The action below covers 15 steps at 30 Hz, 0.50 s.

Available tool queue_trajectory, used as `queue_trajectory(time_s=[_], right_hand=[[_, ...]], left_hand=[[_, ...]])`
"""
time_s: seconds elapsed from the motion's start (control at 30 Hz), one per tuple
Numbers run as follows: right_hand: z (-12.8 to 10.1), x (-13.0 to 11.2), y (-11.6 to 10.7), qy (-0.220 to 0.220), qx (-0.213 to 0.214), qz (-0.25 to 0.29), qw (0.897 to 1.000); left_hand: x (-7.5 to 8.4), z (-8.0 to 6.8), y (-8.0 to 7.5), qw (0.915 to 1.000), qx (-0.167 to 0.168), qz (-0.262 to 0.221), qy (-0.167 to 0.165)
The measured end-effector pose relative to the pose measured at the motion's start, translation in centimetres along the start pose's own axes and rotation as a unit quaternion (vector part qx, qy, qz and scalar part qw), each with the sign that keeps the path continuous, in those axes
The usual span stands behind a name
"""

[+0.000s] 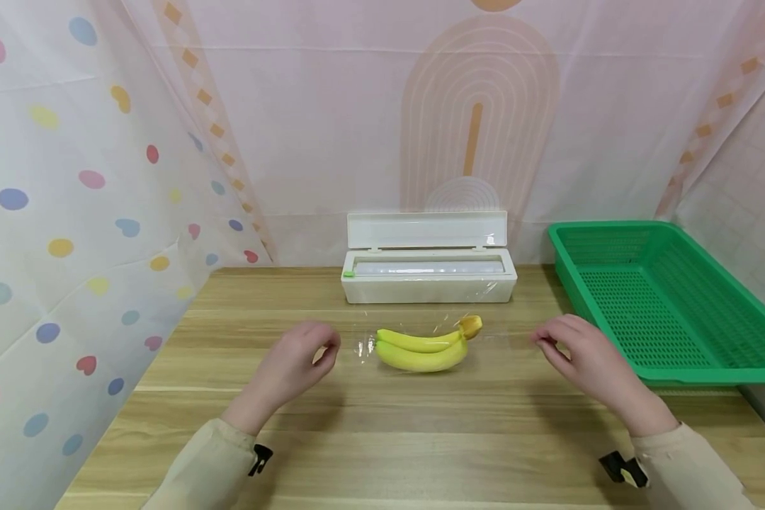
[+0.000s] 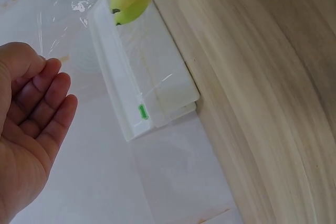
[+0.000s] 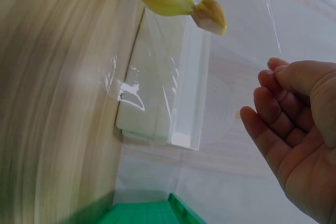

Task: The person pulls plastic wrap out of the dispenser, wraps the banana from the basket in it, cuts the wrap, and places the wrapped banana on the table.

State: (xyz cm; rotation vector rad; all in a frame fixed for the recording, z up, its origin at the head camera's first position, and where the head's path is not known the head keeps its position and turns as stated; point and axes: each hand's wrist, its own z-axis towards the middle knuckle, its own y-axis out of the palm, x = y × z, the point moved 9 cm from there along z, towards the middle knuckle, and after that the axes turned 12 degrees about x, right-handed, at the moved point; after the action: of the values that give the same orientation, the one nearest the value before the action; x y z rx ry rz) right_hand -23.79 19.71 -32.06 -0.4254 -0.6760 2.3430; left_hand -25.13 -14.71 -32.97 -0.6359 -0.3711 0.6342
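Two joined yellow bananas (image 1: 421,352) lie at the middle, stem to the right. Clear plastic wrap (image 1: 365,348) shows as glints around them; whether it runs over or under the fruit I cannot tell. To the left of the bananas, my left hand (image 1: 299,358) pinches the wrap's edge between thumb and index finger, as the left wrist view shows. On the right side, my right hand (image 1: 583,358) pinches the other end in the same way, and a taut film line (image 3: 274,27) runs up from those fingertips. Both hands are held above the table.
Behind the bananas stands a white wrap dispenser (image 1: 428,289), lid raised, with a roll inside and a small green cutter (image 1: 348,274) at its left. A green plastic basket (image 1: 644,312) sits at the right. Wooden table (image 1: 382,453); patterned cloth (image 1: 325,127) hangs behind it.
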Motion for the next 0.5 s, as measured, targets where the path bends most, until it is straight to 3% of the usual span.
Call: queue_trajectory(time_s=[0.13,0.5], right_hand=[[0.3,0.2,0.2,0.013,-0.006,-0.003,1.0],[0.8,1.5,1.0,0.039,-0.007,0.0,0.999]], left_hand=[[-0.5,0.2,0.2,0.9999,-0.006,0.003,-0.016],[-1.5,1.0,0.7,0.9998,-0.002,0.009,-0.019]])
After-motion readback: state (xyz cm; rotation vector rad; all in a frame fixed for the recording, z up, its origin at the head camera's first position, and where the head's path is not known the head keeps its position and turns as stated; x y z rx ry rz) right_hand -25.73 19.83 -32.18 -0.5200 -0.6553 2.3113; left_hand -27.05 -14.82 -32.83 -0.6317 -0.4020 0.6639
